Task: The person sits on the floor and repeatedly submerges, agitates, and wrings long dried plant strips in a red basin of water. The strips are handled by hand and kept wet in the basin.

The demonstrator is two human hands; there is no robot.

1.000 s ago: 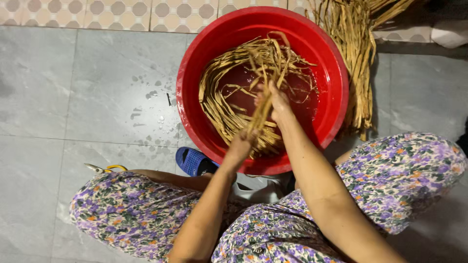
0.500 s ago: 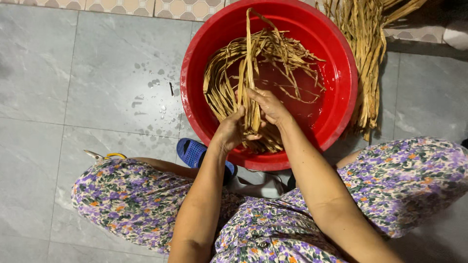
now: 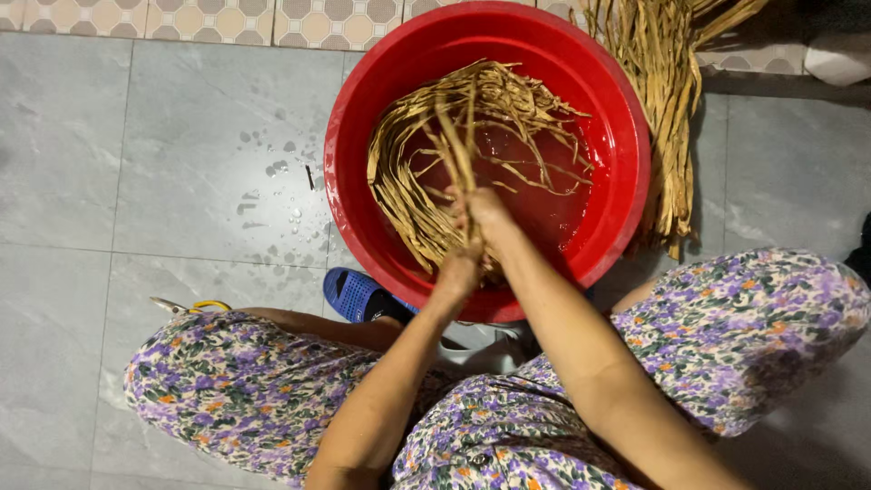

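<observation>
At the far left, a pair of scissors with yellow handles (image 3: 189, 307) is left on the grey floor tiles (image 3: 136, 163), just beside the knee of the floral-print trousers (image 3: 236, 390), seemingly kept within reach. Water droplets are scattered on the tile near the basin, probably splashed out of it. A blue slipper (image 3: 358, 295) is seen under the near rim of the red plastic basin (image 3: 626, 154), which is set on the floor between the knees, so that both arms can reach in from above.

The left hand (image 3: 458, 272) is closed around the lower part of a bunch of tan plant-fibre strips (image 3: 463, 159); the right hand (image 3: 485, 210) is closed on the same bunch just above it, the two hands touching. The bunch is held upright over the water, apparently so that it can be gathered and drained. The remaining strips are lying coiled in the basin, mostly along its left side, in shallow water. They are seen to be long, narrow, flat, wet and limp, pale brown in colour.

To the right, a dry bundle of similar strips (image 3: 667, 100) is laid on the floor against the basin's outer wall, paler and stiffer in look.
</observation>
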